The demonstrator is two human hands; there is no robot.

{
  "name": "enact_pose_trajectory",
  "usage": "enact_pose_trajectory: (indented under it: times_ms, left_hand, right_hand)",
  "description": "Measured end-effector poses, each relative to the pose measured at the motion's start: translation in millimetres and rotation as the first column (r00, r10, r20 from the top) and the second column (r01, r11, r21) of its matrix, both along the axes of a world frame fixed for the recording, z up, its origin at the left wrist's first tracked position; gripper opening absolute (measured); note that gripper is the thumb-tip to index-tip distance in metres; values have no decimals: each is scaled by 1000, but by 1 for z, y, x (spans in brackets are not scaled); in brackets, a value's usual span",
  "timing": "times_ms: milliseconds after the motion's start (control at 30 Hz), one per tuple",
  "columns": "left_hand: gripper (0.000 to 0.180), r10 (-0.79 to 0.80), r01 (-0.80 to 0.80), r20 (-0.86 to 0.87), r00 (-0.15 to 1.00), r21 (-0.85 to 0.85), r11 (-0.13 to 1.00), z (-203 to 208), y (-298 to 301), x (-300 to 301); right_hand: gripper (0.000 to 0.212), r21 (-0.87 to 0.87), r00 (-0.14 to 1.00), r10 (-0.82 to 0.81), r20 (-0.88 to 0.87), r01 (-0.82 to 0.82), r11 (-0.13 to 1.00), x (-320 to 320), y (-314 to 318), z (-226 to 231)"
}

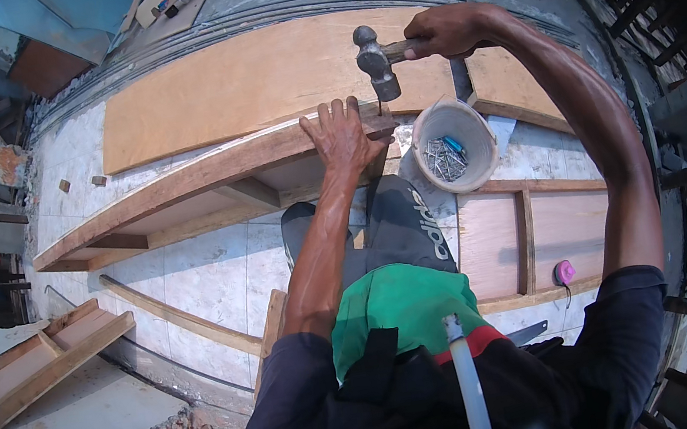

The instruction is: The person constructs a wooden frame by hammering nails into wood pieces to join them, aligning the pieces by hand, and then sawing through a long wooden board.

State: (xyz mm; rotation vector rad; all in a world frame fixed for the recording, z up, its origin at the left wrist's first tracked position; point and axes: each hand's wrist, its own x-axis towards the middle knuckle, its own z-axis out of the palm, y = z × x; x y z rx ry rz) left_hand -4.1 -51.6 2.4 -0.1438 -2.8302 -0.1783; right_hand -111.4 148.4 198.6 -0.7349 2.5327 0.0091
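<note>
My right hand (448,31) grips the wooden handle of a ball-peen hammer (375,61). The hammer's flat face hangs just above the right end of a long wooden frame (206,172). A thin dark nail (381,109) appears to stand at that end, below the hammer head. Fingers apart, my left hand (340,138) lies over the frame's upper edge, close to the nail, pressing on the wood. Right of the frame end stands a whitish bucket (488,150) holding loose nails (444,158) and a small blue item (453,145).
A large plywood panel (212,92) lies beyond the frame. At the right is another framed panel (573,222) with a pink tape measure (563,273) on it. A small wooden frame (47,357) and a curved wooden strip (182,316) lie at the left. A saw blade (529,332) shows beside my body.
</note>
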Motion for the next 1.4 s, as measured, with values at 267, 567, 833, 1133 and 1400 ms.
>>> enact_pose_trajectory:
  times_ms: [267,567,833,1133,1400]
  left_hand:
    - [94,8,-9,-10,1000,-56,998,2,-2,-4]
    - [94,11,-11,-13,1000,0,1000,-2,-7,-4]
    - [96,10,-9,-52,999,29,1000,-1,-4,-3]
    - [98,2,-2,1,1000,84,997,-2,-11,-3]
    - [96,-39,42,-53,998,44,998,-3,1,-1]
  right_hand:
    - [56,-214,995,-65,-76,47,976,17,9,-33]
    - [40,-674,797,-405,-449,-4,739,68,10,3]
    - [37,-485,860,-282,-424,47,873,81,5,-47]
    - [42,-691,675,-402,-619,-224,687,50,20,22]
    - [38,-314,889,-240,-389,116,942,74,25,-70]
